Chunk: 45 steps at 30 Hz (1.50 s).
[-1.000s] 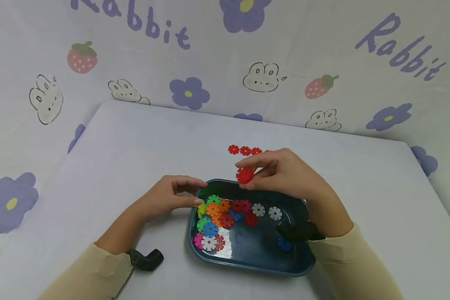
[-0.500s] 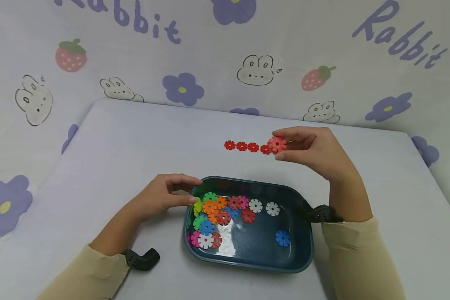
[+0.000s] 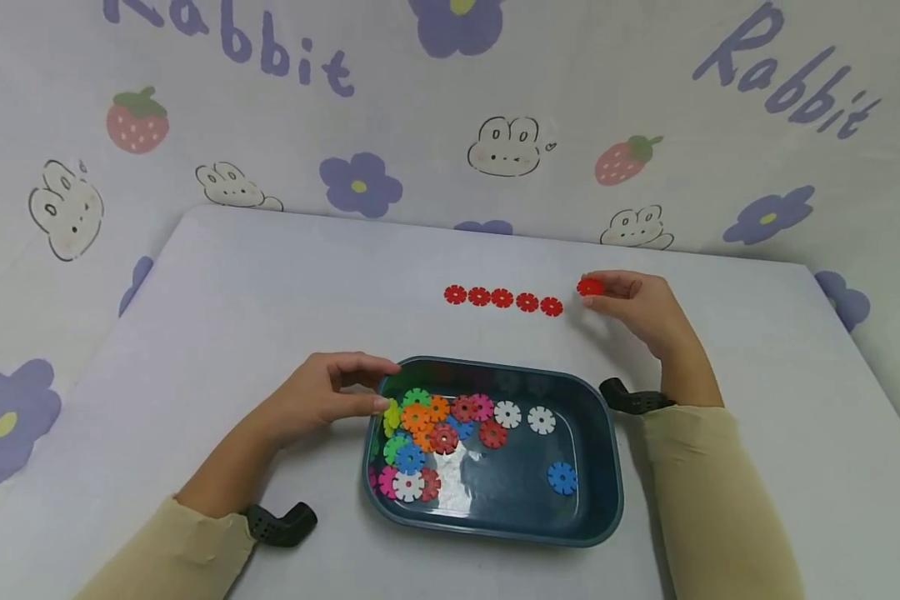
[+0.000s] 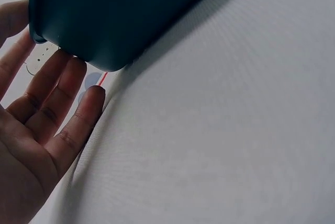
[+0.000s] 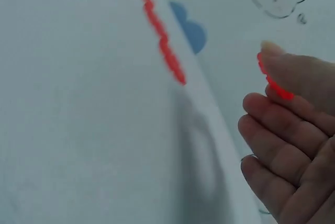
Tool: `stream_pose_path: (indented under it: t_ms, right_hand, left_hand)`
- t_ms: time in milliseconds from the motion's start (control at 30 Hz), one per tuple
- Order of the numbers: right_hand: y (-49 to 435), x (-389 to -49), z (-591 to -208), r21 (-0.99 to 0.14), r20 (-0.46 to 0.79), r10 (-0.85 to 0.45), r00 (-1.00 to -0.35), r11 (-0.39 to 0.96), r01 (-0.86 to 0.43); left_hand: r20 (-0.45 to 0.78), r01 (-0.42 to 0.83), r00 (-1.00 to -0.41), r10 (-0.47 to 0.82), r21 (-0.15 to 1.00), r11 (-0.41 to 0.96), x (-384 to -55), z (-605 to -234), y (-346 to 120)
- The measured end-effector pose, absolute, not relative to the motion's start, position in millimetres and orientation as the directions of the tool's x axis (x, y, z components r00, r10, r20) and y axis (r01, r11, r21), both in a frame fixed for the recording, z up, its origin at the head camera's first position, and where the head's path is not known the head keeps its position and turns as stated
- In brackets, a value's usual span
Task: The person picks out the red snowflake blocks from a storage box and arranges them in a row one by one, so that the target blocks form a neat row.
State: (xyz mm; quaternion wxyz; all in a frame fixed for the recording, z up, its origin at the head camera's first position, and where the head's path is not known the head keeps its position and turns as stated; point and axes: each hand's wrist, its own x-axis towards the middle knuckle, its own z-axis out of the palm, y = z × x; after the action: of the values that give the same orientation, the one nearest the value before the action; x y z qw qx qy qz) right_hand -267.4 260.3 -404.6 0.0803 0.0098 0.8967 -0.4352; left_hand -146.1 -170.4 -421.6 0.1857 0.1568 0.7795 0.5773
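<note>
Between thumb and fingers, my right hand (image 3: 637, 308) pinches a red toothed plastic disc (image 3: 590, 287) just above the table. It is right of a row of several red discs (image 3: 502, 297) lying flat and apart from the hand. In the right wrist view the held disc (image 5: 277, 85) shows edge-on at the thumb. My left hand (image 3: 322, 392) rests at the left corner of a dark teal plastic tray (image 3: 495, 529), with thumb and index finger touching its rim. The left wrist view shows its other fingers (image 4: 68, 88) loosely extended by the tray's outer wall.
Inside the tray, mixed orange (image 3: 416, 417), green and other coloured discs crowd the left side. Two white discs (image 3: 542, 420) and a blue disc (image 3: 562, 478) lie farther right. A printed curtain (image 3: 292, 150) hangs behind the white table (image 3: 307, 275).
My right hand has moved from above the tray to the right end of the row. Another red disc now lies there, and one disc remains in the fingers. The left hand has stayed at the tray.
</note>
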Motion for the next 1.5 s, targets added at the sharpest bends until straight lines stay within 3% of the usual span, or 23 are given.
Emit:
stream_pose_path:
  t_ms: [300, 567, 1500]
  right_hand:
    - [250, -268, -416, -0.601, -0.172, -0.092, -0.981, 0.799, 0.030]
    - [243, -266, -416, -0.487, -0.154, -0.101, -0.983, 0.873, -0.013]
    - [240, -265, -415, -0.480, -0.172, -0.095, -0.981, 0.877, -0.001]
  left_hand:
    - [-0.096, 0.038, -0.879, 0.468, 0.962, 0.269, -146, -422, -170]
    - [-0.099, 0.034, -0.880, 0.464, 0.963, 0.269, -147, -421, -169]
    - [-0.112, 0.010, -0.885, 0.452, 0.966, 0.260, -146, -425, -170]
